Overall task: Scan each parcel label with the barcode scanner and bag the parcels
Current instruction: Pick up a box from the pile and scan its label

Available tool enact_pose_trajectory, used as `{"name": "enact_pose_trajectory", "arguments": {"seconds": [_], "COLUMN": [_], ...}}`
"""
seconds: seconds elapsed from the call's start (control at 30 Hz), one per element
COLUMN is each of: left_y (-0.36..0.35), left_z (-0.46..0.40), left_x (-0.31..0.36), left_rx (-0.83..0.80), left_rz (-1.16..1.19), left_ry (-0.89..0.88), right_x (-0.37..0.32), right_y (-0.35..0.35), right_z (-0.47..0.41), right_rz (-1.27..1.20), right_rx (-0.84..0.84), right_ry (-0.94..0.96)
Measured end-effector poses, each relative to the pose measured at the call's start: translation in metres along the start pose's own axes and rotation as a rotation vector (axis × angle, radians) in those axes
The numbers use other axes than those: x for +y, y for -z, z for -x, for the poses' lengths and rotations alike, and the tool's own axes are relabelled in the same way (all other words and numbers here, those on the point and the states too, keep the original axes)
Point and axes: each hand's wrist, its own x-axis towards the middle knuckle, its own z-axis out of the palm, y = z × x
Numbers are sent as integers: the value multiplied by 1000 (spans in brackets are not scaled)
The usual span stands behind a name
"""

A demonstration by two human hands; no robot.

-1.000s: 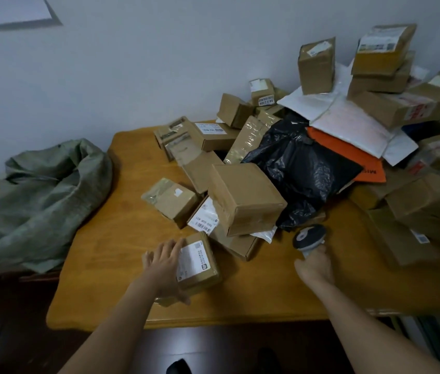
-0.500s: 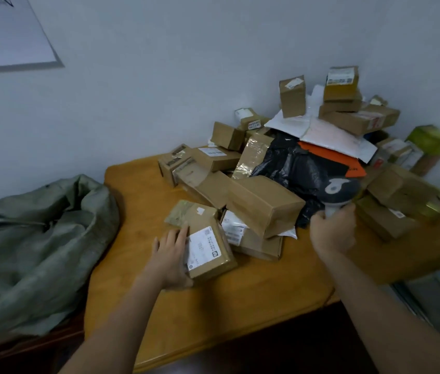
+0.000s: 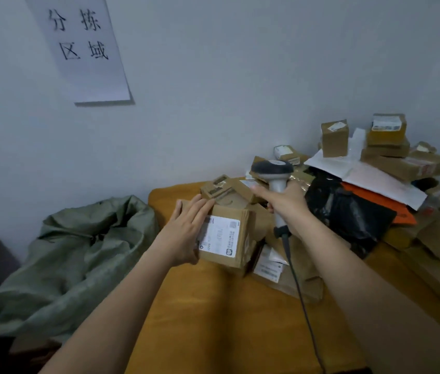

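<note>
Matt cardboard parcel (image 3: 229,238), wooden table (image 3: 213,319)

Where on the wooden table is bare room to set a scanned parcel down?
The yellow-brown wooden table is bare along its near edge, between the two forearms, below the labelled cardboard box that the left hand holds. The far and right side is crowded with the parcel pile, up to the black plastic bag.

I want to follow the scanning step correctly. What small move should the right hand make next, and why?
Probably tilt the barcode scanner down toward the white label. The right hand grips it above the parcel, while the left hand holds that parcel with the label facing up, so the label seems ready to scan.
</note>
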Motion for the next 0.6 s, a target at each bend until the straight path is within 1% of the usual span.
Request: {"name": "enact_pose_trajectory", "arguments": {"seconds": [0.17,0.33,0.43,0.5,0.53,0.57,0.6], "left_y": [24,46,52,55,55,55,57], "left_z": [-6,-10,-12,-13,-14,-13,-12], "left_x": [-33,-53,-65,-71,-73,-73,-71], "left_rx": [-12,-7,65,80,98,109,135], "left_rz": [-84,-216,-320,-374,-383,-369,-282], "left_ry": [-13,-73,-160,-167,-131,-63,62], "right_x": [-13,-11,-9,-8,-8,-9,-10], "right_y": [-30,-44,-49,-54,-57,-59,-62], "right_z": [-12,-32,-37,-37,-38,-38,-38], "right_rz": [16,41,71,18,-19,-59,-100], "right_rx": [-341,-533,-655,-658,-634,-599,-548], "right_ry": [-46,-89,-128,-128,-127,-129,-137]}}
